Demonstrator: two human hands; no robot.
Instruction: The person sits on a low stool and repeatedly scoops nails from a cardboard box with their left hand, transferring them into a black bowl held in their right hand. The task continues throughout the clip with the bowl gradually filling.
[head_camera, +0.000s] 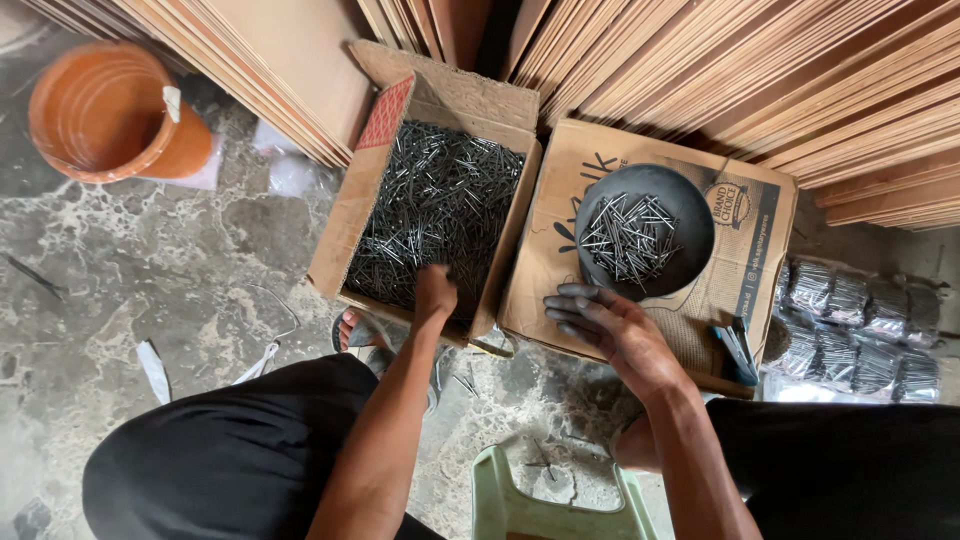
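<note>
My left hand (435, 292) reaches down into an open cardboard box (345, 215) full of loose grey nails (435, 200), fingers buried among them. My right hand (600, 325) rests with fingers spread on a flat cardboard sheet (545, 270), just below a dark round pan (690, 215) that holds a small heap of nails (628, 238). Whether the left fingers grip any nails is hidden.
An orange bucket (105, 110) stands at the far left. Stacks of thin wooden boards (760, 80) lean along the back. Clear bags of packed nails (860, 330) lie at the right. A pale green stool (555, 505) is under me, and a sandalled foot (355, 330) shows by the box.
</note>
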